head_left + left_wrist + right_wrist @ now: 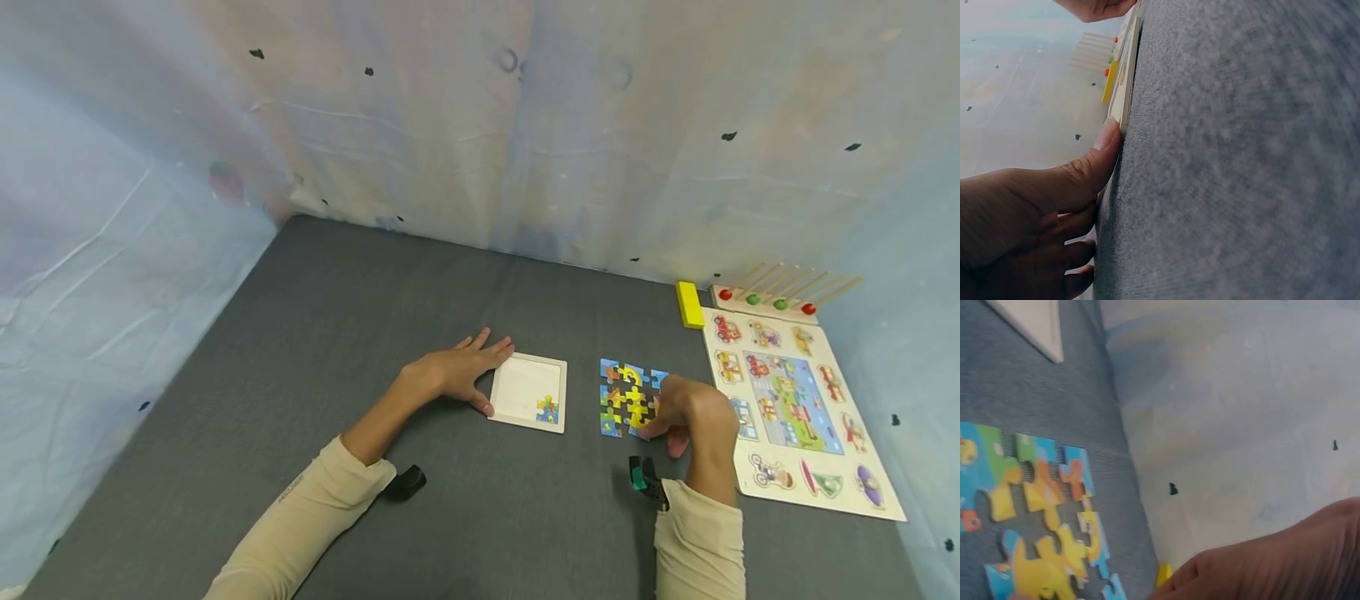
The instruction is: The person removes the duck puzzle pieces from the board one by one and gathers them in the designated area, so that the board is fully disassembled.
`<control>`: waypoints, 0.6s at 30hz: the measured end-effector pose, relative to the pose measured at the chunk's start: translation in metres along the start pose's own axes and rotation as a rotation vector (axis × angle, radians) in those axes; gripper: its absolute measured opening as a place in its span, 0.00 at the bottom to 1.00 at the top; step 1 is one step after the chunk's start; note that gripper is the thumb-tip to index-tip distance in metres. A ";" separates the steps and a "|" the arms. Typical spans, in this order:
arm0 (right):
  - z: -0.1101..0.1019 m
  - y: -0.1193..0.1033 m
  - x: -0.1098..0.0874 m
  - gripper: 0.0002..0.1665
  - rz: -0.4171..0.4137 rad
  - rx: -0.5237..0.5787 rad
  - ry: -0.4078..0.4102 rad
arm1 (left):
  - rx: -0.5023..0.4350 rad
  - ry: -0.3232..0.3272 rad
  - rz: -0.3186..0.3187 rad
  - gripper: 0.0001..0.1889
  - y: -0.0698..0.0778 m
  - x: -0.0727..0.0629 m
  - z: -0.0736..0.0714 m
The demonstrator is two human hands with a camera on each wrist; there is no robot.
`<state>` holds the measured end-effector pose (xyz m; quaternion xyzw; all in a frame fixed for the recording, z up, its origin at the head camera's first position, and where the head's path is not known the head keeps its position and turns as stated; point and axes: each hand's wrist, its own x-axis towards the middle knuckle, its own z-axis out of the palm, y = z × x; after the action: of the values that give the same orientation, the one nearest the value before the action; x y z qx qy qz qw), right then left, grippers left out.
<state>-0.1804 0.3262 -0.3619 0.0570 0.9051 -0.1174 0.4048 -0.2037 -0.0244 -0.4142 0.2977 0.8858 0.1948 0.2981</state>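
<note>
Fingers spread, my left hand lies along the left side of a shallow white puzzle tray. Its thumb touches the tray's lower left corner, and the forefinger reaches the upper left one. In the left wrist view the thumb presses on the tray's edge. One joined bit of puzzle sits in the tray's lower right corner. To the right, my right hand bends down over a loose set of colourful jigsaw pieces, a fingertip at the lower yellow piece. Most of its fingers are hidden, so I cannot tell whether it pinches one.
At the right lies a large picture board with vehicle shapes. Behind it stand a wooden rack with thin pegs and coloured beads, and a yellow block. A pale curtain borders the dark grey table.
</note>
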 end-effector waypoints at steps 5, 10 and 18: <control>0.001 -0.007 0.007 0.32 0.064 -0.033 -0.020 | 0.001 0.001 0.001 0.59 -0.001 0.000 0.000; 0.003 -0.009 0.009 0.39 0.088 -0.045 -0.016 | -0.001 -0.010 -0.002 0.59 -0.001 0.000 0.000; 0.001 -0.012 0.000 0.22 0.069 -0.061 -0.006 | -0.006 -0.008 0.007 0.59 -0.001 0.000 -0.001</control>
<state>-0.1822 0.3147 -0.3609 0.0756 0.9044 -0.0757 0.4131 -0.2045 -0.0254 -0.4140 0.3009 0.8829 0.1973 0.3017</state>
